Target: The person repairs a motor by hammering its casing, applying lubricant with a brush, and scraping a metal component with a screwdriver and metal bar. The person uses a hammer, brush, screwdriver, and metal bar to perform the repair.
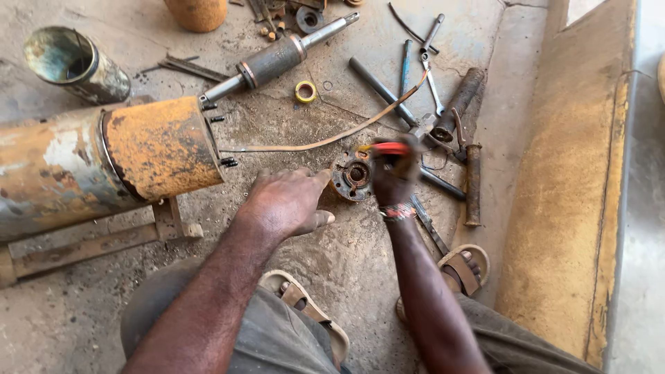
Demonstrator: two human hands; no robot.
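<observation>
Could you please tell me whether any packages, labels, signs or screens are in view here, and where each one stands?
None are in view: no package, label, sign or screen shows.
The concrete floor bears only bare metal parts and tools.
The left hand steadies a round rusty metal part, unlabelled.
The right hand holds a red-handled tool over it.

left hand steadies round metal part | right hand grips red-handled tool
</observation>
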